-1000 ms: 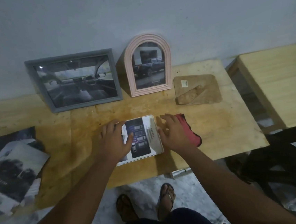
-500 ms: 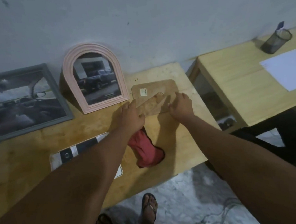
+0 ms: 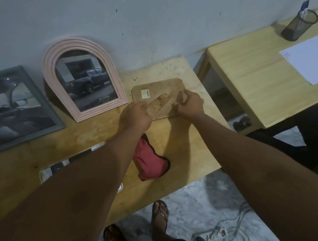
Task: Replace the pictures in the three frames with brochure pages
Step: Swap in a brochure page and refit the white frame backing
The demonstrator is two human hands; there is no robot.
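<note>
Fetching backing board at 1 o'clock: left hand pinched stand flap, right hand apparently gripped edge. Next needed square seating in white frame.

Both hands have left the brochure page at the near bench edge for the far brown backing board. The left hand now pinches its fold-out stand, and the right hand curls on the board's right side.

Dim light is coming from 3 o'clock, throwing soft shadows toward 9 o'clock on the table; edges are bowing and blurring.
</note>
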